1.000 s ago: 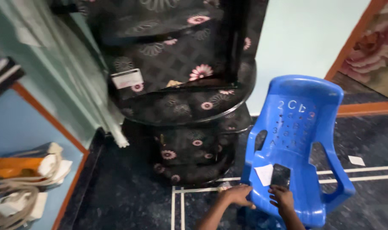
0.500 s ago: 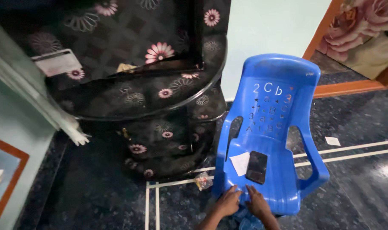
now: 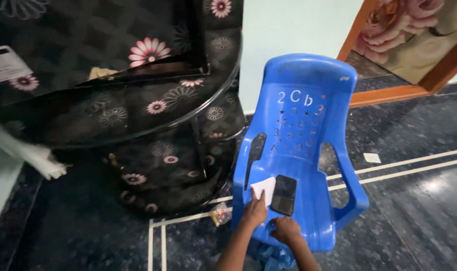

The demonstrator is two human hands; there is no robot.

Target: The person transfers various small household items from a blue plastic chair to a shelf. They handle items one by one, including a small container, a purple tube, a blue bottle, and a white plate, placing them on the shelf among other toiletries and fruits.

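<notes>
Nearest the camera, both forearms come up from the bottom edge onto the front of the chair seat. Right hand sits at the seat's front edge, fingers curled loosely together, palm down on bare blue plastic; it grips nothing as far as I can see. Left hand is a bit further in, fingertips flat on the near corner of the paper, fingers together, pressing rather than pinching.

Paper lies on the seat's left side, w/ the phone just beside it on the right, edges touching or nearly so; can't tell which. Phone lies face up, dark, untouched.

Vs 0.5 s ago: the left hand was short of the paper, near the seat's front edge; now it's on it. Right hand has barely shifted. Paper & phone are in the same spots, so nothing's lifted yet. Judging by that, the paper is what's being handled & contact has only just been made.

Beyond the chair: a crumpled wrapper on the floor by the chair's left leg, a floral-covered stand behind it, pale wall, a small white scrap on the floor at right.
</notes>
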